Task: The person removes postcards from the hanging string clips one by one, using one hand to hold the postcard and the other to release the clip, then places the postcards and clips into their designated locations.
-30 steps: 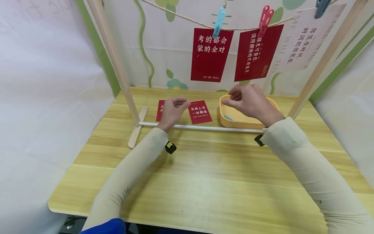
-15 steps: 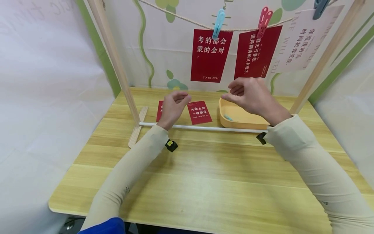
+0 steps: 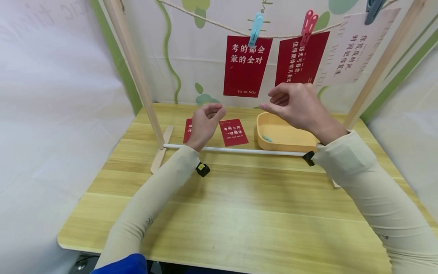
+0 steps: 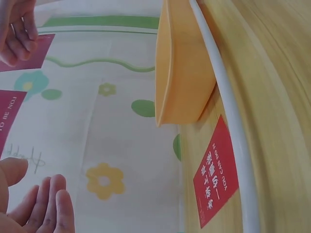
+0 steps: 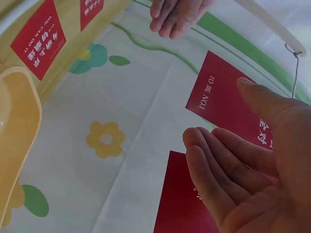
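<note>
In the head view my left hand [image 3: 204, 125] hovers over the table beside two red cards, holding nothing, its fingers loosely bent. One card [image 3: 234, 132] lies flat to its right; the other [image 3: 188, 130] is partly hidden behind the hand. My right hand [image 3: 301, 106] is raised in front of a hanging red card [image 3: 302, 57], covering its lower end. A gap shows between its thumb and fingers in the right wrist view, with nothing held. Another red card [image 3: 247, 66] hangs from a light blue clothespin [image 3: 256, 29]; a pink clothespin [image 3: 309, 27] grips the card behind my right hand.
A pale card [image 3: 357, 49] hangs at right under a dark clothespin [image 3: 374, 10]. The rope [image 3: 219, 24] runs between wooden posts [image 3: 135, 72]. A yellow bin [image 3: 285, 137] with a small blue-green clothespin [image 3: 267, 138] stands behind the white crossbar [image 3: 239, 150].
Both hands have risen a little, the right one more, away from the yellow bin and up over the lower part of the hanging red card. The cards and clothespins keep their places.
</note>
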A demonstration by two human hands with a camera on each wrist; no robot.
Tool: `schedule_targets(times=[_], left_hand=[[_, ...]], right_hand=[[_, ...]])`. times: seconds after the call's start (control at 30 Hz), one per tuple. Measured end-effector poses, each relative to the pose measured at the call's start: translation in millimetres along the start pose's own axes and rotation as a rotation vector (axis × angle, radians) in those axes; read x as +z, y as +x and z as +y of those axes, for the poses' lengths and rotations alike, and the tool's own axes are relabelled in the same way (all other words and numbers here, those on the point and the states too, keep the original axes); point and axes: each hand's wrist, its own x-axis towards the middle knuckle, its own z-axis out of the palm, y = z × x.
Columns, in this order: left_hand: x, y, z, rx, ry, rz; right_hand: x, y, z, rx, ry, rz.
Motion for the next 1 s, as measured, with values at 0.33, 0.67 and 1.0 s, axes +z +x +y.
schedule_targets(times=[0.33,0.67,1.0], left_hand=[[1.7,0.6,10.9,0.015,-0.048,0.014],[8.3,6.8,16.6,0.107,-0.126,0.042],[15.8,12.2,21.7,0.133,-0.164,0.048]], right_hand=[[-11,1,-7,0.011,-0.002,0.018],[-20,1,-11,0.027,0.005,0.025],[-26,0,-18,-0.001,-0.008,0.055]])
